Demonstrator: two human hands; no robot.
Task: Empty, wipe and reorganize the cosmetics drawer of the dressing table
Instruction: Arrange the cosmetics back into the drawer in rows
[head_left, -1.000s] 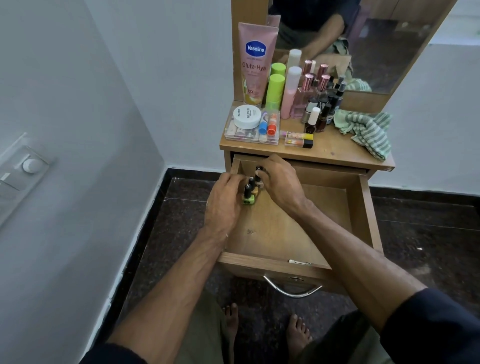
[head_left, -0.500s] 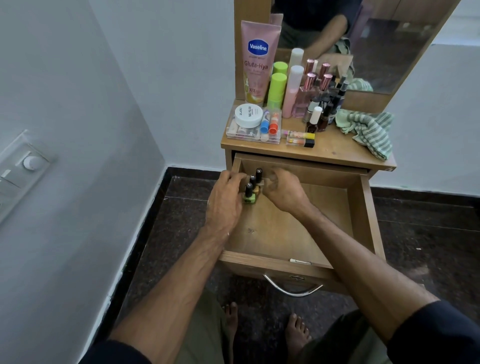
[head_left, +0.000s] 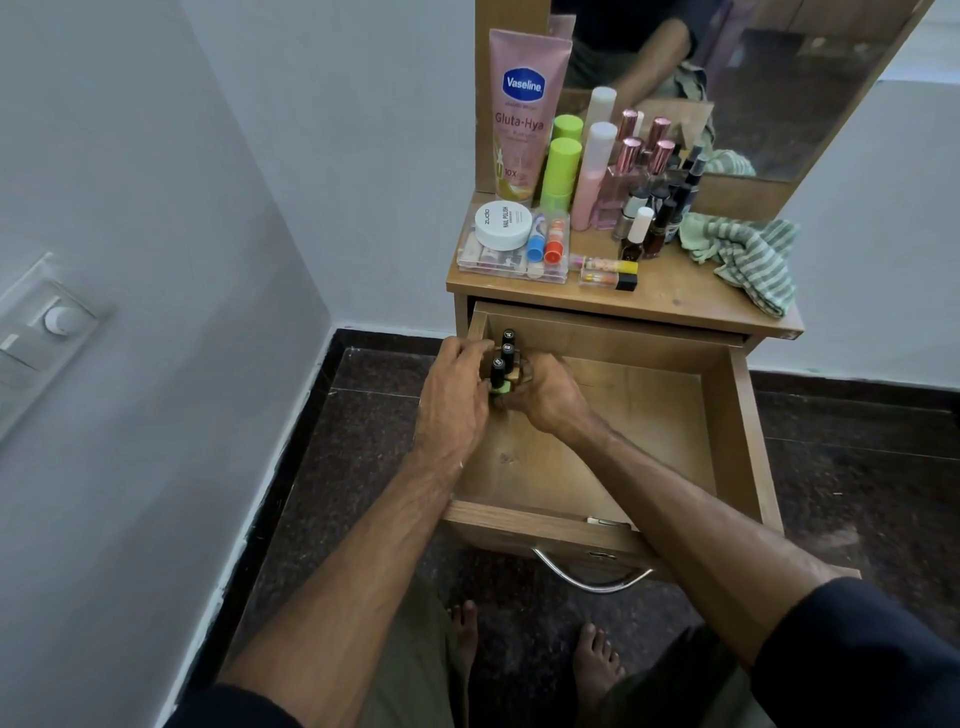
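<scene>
Nail-polish bottles (head_left: 503, 358), four small ones with black caps, stand upright in a tight row in the far-left corner of the open wooden drawer (head_left: 737, 441). Each bottle has its long axis vertical, cap pointing up. The row itself runs from the nearest bottle, which has a green body, toward 12 o'clock, along the left wall of the drawer.

The left hand (head_left: 451, 400) comes in from 7 o'clock, over the left wall of the drawer, back of the hand up. Its fingers are curled and close around the left side of the row, the fingertips at the caps. The right hand (head_left: 545, 395) reaches from 4 o'clock across the drawer floor; its fingers curl around the right side of the row near the bottle bodies. So both hands hold the group between them. Both forearms are bare, with dark sleeves at the near edge of the view.

At 12 o'clock from the bottles, on the wooden tabletop (head_left: 675, 299), stand a tall pink Vaseline tube (head_left: 524, 114), two lime-green capped bottles (head_left: 561, 166), a pink spray bottle (head_left: 592, 176) and a cluster of small dark bottles (head_left: 660, 208). A round white jar (head_left: 503, 224) lies on a clear plastic box (head_left: 511, 257). At 2 o'clock a green striped cloth (head_left: 748, 257) is crumpled near the mirror (head_left: 753, 78). The curved metal handle (head_left: 592, 574) hangs on the drawer front at 5 o'clock.
</scene>
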